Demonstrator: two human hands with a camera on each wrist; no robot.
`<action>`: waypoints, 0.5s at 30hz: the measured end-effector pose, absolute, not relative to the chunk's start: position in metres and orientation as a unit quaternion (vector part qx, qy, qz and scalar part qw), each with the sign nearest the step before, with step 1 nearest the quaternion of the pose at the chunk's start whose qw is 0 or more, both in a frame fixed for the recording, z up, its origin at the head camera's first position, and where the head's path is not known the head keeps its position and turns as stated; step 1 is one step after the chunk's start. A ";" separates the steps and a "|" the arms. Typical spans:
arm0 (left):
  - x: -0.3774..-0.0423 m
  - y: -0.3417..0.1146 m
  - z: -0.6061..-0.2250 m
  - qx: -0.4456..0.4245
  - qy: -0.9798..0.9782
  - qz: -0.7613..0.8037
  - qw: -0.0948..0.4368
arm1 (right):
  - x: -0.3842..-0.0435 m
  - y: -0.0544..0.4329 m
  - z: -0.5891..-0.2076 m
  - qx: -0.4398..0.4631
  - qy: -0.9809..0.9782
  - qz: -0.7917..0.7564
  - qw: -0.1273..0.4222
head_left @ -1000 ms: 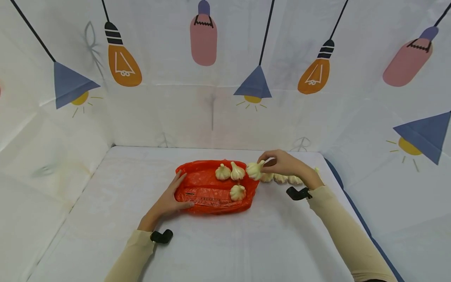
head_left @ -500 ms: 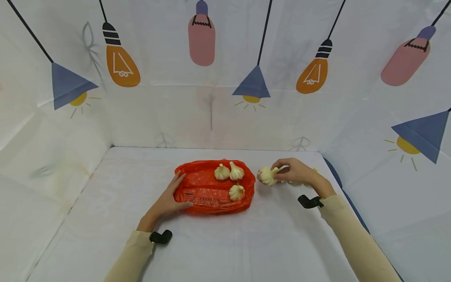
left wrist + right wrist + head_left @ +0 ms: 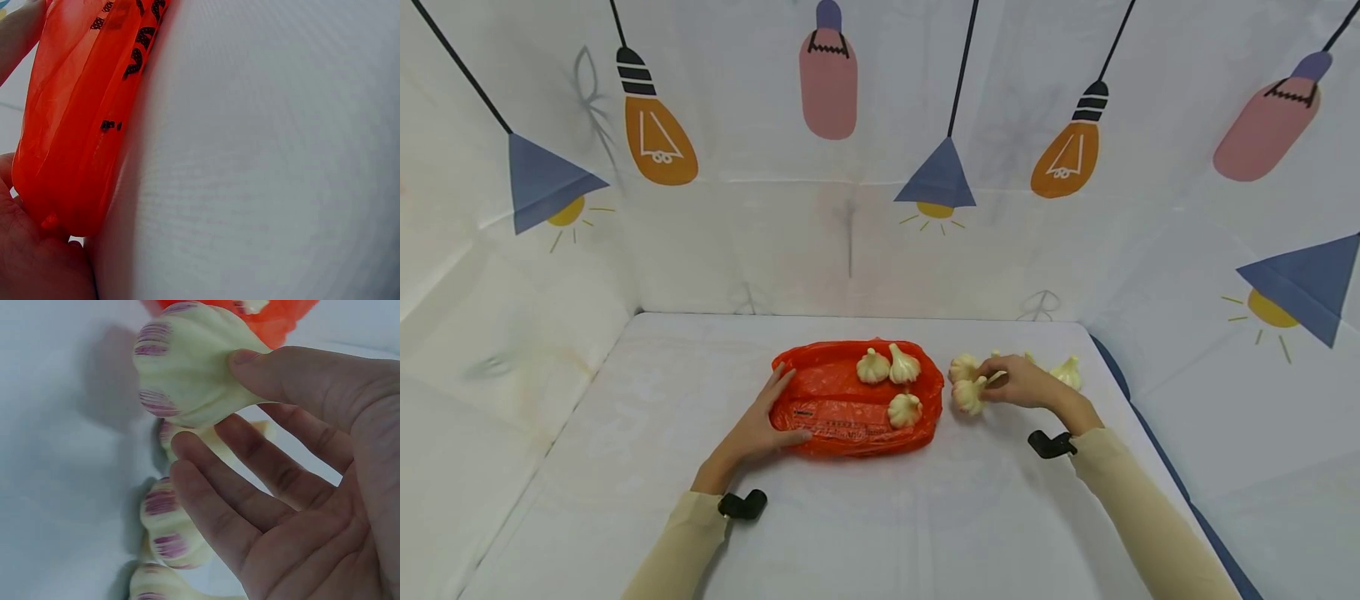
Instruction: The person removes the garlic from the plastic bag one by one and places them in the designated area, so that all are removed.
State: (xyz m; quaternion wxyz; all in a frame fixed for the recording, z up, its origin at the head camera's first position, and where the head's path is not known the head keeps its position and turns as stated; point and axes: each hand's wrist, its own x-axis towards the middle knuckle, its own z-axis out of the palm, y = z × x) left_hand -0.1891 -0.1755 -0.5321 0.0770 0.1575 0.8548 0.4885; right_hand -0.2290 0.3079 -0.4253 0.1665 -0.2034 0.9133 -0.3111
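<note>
My right hand pinches a pale garlic bulb by its neck, just right of a red plastic bag spread in a shallow tray shape. The right wrist view shows the thumb on this garlic bulb, its purple-streaked base facing away from the palm. Three garlic bulbs lie on the bag, one being the near bulb. On the bag's left end rests my left hand, fingers and thumb spread and fairly straight along its edges. In the left wrist view the palm touches the bag.
More garlic bulbs, such as the far right one, stand in a row partly hidden behind my right hand. The white tabletop runs to a wall sheet printed with lamps. A blue edge borders the table's right side.
My right hand has drawn back from above the bag's right edge to the row, with the garlic bulb, then shifted slightly nearer. My left hand has stayed on the bag.
</note>
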 end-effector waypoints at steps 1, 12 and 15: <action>-0.189 -0.175 -0.532 0.158 0.855 0.488 0.077 | -0.229 0.308 -0.427 -0.202 0.915 -0.305 0.167; -0.189 -0.176 -0.532 0.159 0.854 0.489 0.076 | -0.228 0.303 -0.432 -0.187 0.927 -0.273 0.174; -0.188 -0.176 -0.530 0.155 0.853 0.492 0.079 | -0.228 0.301 -0.433 -0.189 0.927 -0.276 0.169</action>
